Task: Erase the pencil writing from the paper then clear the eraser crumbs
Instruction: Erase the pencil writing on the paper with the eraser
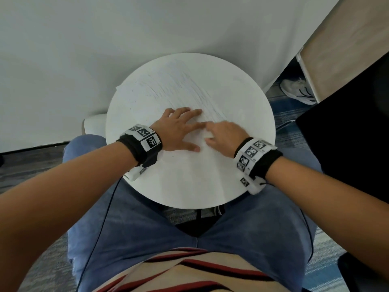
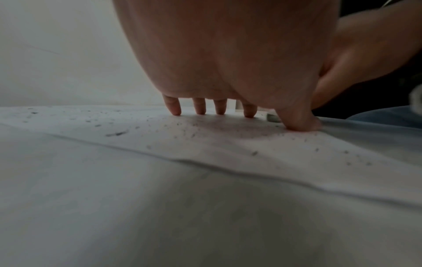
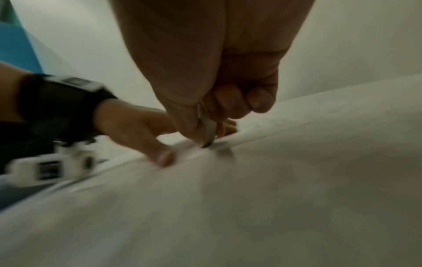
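Round white table (image 1: 242, 165); left hand (image 1: 176, 131) fingers spread, pinning paper (image 1: 168, 89); right hand (image 1: 225, 135) pinching eraser (image 3: 209, 133). Best: short, light strokes away from pinning hand.

White paper (image 1: 168, 91) flat on round table, faint pencil lines (image 1: 189, 95), dark crumbs (image 2: 194, 134) scattered

A round white table (image 1: 242, 114) carried a sheet of white paper (image 1: 160, 89), lying flat with one corner past the table's left rim. Dark eraser crumbs (image 2: 194, 134) lay scattered across the paper.
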Demonstrator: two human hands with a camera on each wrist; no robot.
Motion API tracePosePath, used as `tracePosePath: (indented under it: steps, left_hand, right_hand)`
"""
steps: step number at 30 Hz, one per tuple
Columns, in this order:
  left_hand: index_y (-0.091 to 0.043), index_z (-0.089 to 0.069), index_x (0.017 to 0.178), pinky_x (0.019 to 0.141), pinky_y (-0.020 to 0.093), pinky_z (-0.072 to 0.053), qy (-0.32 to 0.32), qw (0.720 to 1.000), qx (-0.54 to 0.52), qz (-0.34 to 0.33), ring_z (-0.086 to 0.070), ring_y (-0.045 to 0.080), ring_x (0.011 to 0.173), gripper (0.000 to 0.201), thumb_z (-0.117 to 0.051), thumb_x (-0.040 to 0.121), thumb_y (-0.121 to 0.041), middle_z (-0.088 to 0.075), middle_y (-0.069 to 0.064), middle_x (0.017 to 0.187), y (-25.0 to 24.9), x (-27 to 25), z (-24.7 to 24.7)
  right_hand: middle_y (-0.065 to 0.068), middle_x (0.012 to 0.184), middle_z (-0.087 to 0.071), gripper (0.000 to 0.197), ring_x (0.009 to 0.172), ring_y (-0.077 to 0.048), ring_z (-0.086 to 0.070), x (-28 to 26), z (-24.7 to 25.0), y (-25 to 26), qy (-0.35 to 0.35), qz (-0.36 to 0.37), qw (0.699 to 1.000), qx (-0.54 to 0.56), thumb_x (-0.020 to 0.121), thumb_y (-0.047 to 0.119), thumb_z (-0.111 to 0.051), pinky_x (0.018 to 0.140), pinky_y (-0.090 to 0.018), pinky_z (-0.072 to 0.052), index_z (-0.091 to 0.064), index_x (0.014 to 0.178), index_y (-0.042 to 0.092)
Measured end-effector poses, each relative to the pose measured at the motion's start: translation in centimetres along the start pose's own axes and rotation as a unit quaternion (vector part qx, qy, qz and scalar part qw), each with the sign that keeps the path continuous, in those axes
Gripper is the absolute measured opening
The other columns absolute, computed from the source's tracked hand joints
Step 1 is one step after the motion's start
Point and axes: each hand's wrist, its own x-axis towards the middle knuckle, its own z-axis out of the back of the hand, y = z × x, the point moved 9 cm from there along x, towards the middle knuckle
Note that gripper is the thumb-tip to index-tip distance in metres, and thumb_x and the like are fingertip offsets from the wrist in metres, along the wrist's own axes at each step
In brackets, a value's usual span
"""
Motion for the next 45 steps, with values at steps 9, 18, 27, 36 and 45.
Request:
tracePosePath:
  steps: [9, 18, 27, 36, 45]
  left_hand:
    - [-0.049, -0.009, 0.158, 0.121, 0.053, -0.015, 0.001, 1.0, 0.001, -0.003, -0.007, 0.027, 0.154, 0.09, -0.028, 0.079, -0.09, 0.0, -0.005, 0.17, -0.1, 0.0, 0.0]
    - [-0.05, -0.009, 0.158, 0.121, 0.053, -0.015, 0.002, 1.0, -0.002, 0.002, -0.007, 0.027, 0.154, 0.09, -0.029, 0.079, -0.089, 0.001, -0.006, 0.169, 0.0, -0.1, 0.1]
    - [-0.05, -0.01, 0.158, 0.12, 0.051, -0.015, 0.0, 1.0, -0.008, 0.002, -0.009, 0.026, 0.154, 0.088, -0.035, 0.082, -0.087, -0.001, -0.006, 0.169, -0.1, -0.1, 0.3]
    - [-0.051, -0.008, 0.158, 0.121, 0.052, -0.014, 0.016, 1.0, -0.017, 0.009, -0.008, 0.027, 0.154, 0.088, -0.033, 0.082, -0.088, 0.0, -0.007, 0.169, 0.0, -0.2, 0.5]
    - [-0.049, 0.006, 0.158, 0.123, 0.049, -0.006, 0.075, 0.997, -0.011, 0.013, 0.004, 0.025, 0.155, 0.107, -0.044, 0.074, -0.093, 0.017, -0.008, 0.168, -0.2, -0.4, 0.5]
  right_hand:
    - [-0.01, 0.11, -0.066, 0.04, 0.094, -0.03, -0.063, -0.1, -0.5, 0.8, 0.018, 0.036, 0.999, 0.007, 0.097, 0.039, -0.049, 0.072, -0.036, -0.048, -0.051, 0.126, 0.012]
    - [-0.007, 0.097, -0.062, 0.038, 0.081, -0.026, -0.057, -1.1, -1.0, -0.3, 0.042, 0.013, 0.999, -0.005, 0.097, 0.042, -0.047, 0.065, -0.031, -0.037, -0.051, 0.123, 0.014]
    - [-0.009, 0.092, -0.061, 0.037, 0.075, -0.027, -0.053, -1.8, -1.0, -0.1, 0.036, 0.008, 0.999, -0.036, 0.097, 0.04, -0.044, 0.062, -0.032, -0.036, -0.049, 0.121, 0.013]
    - [-0.007, 0.09, -0.059, 0.03, 0.071, -0.025, -0.049, -1.9, -0.3, -2.3, 0.03, -0.024, 0.999, -0.033, 0.096, 0.039, -0.045, 0.061, -0.032, -0.037, -0.049, 0.11, 0.013]
    - [-0.003, 0.088, -0.056, 0.025, 0.076, -0.024, -0.054, -1.4, 0.2, -5.7, 0.026, -0.084, 0.995, 0.045, 0.095, 0.045, -0.049, 0.064, -0.032, -0.041, -0.045, 0.1, 0.021]
